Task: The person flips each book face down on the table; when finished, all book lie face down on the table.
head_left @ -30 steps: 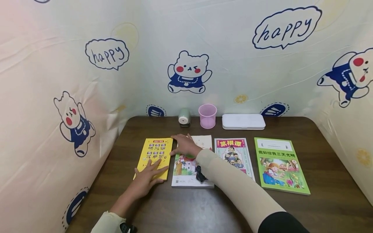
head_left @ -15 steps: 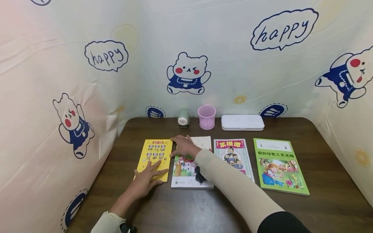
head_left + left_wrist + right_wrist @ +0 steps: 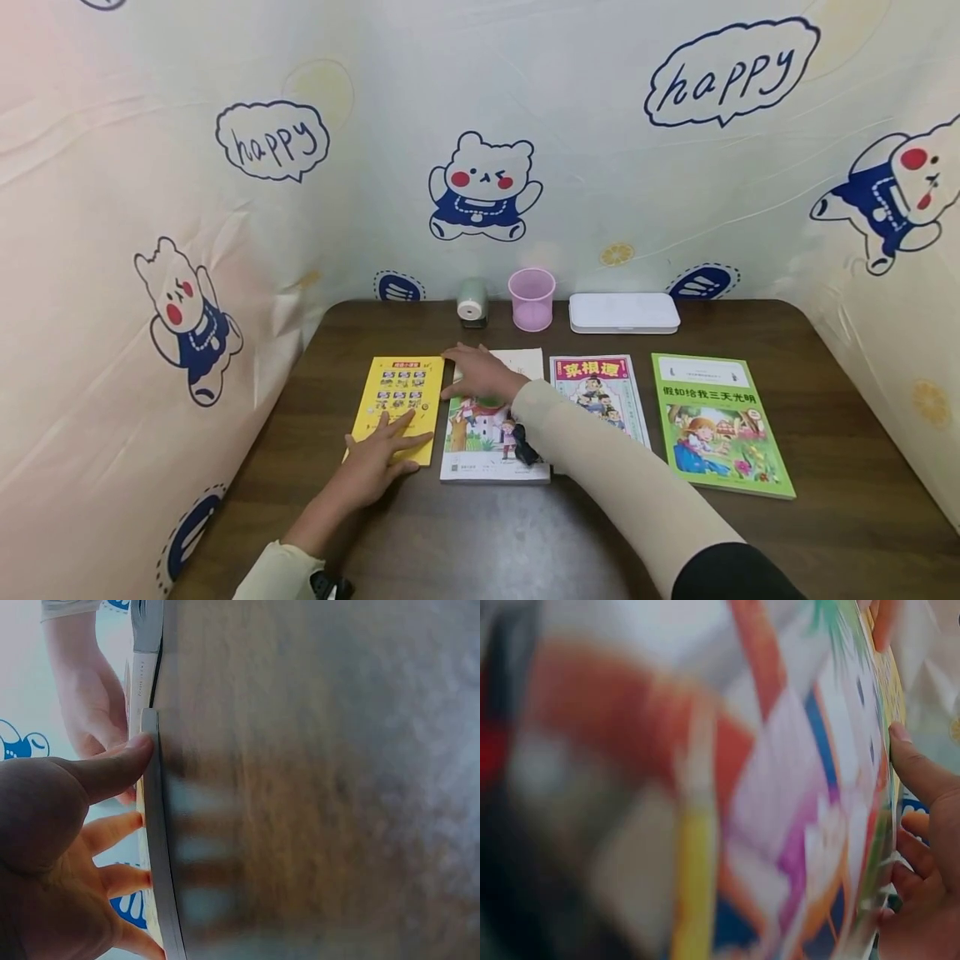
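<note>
In the head view my left hand [image 3: 378,458] lies with spread fingers on the lower part of a yellow book [image 3: 405,387]. The left wrist view shows the thumb and fingertips of that hand [image 3: 67,832] on the yellow book's near side. My right hand [image 3: 483,372] reaches over the upper left of a white book with a colourful picture cover [image 3: 480,467], close to the yellow book's upper right edge. Its thumb touches the book edge in the right wrist view, where the hand [image 3: 930,832] is partly cut off. The hand and sleeve cover part of the white book.
To the right lie a pink-and-white comic book [image 3: 592,371], partly under the right forearm, and a green book [image 3: 720,425]. A green pencil sharpener [image 3: 472,300], a pink cup [image 3: 532,304] and a white case [image 3: 624,313] stand along the back of the brown table [image 3: 480,542].
My right hand and forearm have shifted slightly to the right over the white book. The left hand and the books look the same.
</note>
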`<state>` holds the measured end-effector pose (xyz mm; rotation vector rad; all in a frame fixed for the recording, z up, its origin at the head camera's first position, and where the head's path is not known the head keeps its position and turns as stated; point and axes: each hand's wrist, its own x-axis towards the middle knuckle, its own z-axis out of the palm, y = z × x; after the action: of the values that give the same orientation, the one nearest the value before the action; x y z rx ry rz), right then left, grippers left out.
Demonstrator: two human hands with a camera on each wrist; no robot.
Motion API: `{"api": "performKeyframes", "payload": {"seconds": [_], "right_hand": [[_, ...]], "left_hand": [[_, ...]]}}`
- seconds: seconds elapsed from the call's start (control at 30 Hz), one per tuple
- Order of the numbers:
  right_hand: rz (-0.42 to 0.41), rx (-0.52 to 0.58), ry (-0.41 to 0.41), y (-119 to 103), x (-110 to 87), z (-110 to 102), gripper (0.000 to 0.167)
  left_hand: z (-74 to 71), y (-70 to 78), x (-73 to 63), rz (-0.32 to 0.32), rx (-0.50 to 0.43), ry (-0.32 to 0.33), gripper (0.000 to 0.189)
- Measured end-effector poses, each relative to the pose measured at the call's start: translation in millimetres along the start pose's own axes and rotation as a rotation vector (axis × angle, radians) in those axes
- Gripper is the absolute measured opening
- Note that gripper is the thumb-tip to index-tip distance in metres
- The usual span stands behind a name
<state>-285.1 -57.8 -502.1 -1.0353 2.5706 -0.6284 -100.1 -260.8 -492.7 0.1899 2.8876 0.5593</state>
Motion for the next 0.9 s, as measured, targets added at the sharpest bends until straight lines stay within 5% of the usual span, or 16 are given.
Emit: {"api": "performKeyframes", "payload": {"seconds": [0.3,0.5,0.9], "right_hand": [[-0.029,-0.007,-0.025,13.4,-8.4,-12.7,0.091],[0.023,0.052,-0.034,23.4,-22.2,-22.2,0.093],[0.031,-0.038,-0.001,62.8,-42.4,-36.9,0.091]], "left_hand": [[-0.4,-0.4,-1.5,0.004,-0.011,-0.001,0.048],[-1.0,0.8,-0.1,-0.013,-0.022,-0.008,0.049],[-0.3,2.4,0.5,-0.014,-0.016,-0.001,0.048]]}}
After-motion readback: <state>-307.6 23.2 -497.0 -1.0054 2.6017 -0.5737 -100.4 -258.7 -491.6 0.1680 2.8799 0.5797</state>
